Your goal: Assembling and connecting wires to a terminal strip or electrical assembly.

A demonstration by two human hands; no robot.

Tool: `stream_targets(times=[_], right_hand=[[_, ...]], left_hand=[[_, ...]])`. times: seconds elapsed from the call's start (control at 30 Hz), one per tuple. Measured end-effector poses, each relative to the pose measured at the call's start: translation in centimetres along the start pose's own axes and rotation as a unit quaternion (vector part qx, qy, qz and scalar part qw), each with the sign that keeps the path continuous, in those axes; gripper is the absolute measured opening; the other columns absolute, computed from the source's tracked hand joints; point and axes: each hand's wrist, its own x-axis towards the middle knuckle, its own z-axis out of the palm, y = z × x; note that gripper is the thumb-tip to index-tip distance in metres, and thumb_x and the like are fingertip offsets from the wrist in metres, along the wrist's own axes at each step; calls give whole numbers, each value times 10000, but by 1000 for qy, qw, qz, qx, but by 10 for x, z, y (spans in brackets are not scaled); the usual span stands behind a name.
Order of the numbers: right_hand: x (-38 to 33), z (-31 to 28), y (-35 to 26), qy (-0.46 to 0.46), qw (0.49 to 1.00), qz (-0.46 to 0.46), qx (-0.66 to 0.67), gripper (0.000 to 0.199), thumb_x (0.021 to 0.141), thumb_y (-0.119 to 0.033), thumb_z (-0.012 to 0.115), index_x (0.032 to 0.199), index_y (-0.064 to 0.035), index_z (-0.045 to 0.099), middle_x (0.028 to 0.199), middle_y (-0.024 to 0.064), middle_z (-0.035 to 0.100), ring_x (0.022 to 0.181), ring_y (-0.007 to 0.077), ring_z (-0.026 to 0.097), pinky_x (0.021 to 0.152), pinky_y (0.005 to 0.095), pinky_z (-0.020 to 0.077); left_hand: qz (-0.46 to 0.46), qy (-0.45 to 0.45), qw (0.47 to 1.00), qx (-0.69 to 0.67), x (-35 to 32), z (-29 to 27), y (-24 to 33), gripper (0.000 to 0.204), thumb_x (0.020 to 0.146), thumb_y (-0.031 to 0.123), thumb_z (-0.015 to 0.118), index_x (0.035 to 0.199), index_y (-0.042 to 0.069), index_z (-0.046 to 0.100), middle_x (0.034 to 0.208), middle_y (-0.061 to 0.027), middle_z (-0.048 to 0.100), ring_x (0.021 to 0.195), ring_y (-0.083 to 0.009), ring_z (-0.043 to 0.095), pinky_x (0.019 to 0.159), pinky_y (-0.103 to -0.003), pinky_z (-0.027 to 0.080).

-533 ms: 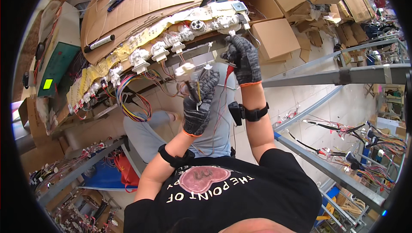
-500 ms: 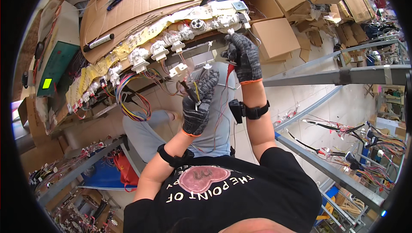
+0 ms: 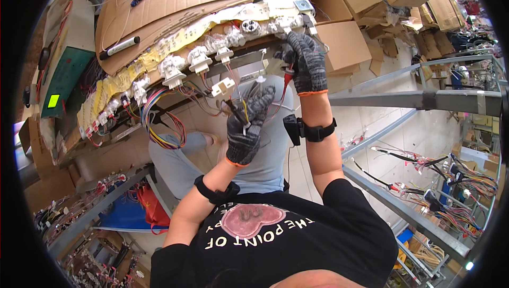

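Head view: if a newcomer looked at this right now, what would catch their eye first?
Probably the two grey-gloved hands mid-picture: the left hand at wires below a white connector, the right hand at the connector row's right end. Next, the multicoloured wire bundle looping down left of the left hand. Then the yellow-green screen, far left.

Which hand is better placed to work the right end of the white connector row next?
Right, likely: the right hand is up at that end of the connector row, though holding a red piece. The left hand sits lower and farther left, seemingly busy with wires.
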Motion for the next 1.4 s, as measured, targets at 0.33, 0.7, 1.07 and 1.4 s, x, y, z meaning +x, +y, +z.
stream_targets(times=[0.33,0.7,1.07,1.4], right_hand=[[-23,10,5,-122,992,39,1,332,870,-228,582,1055,47,587,942,109,661,818,163,644,653,236,473],[0,-7,20,-207,957,-142,-148,257,845,4,527,1094,-27,586,920,65,621,770,119,573,673,262,491],[-7,24,3,83,983,-63,-150,211,813,-213,660,708,-36,612,595,-41,518,482,37,411,425,215,358],[-8,33,-1,111,985,-11,-129,219,800,-216,666,674,-49,604,584,-44,518,471,38,432,406,214,366]], left_hand=[[98,-16,991,89,19,10,-6,289,854,-12,507,1129,8,592,1106,-95,620,1043,-179,564,928,-296,398],[13,33,996,-80,18,27,-19,253,853,-28,506,1088,-14,601,1100,-102,614,983,-181,579,901,-291,424],[51,154,986,-26,20,25,-27,275,850,-69,466,1102,-26,568,1204,-139,546,1115,-213,508,965,-325,395],[-55,134,979,-145,14,20,-33,268,910,23,439,1158,-51,511,1148,-118,557,999,-187,557,888,-296,453]])
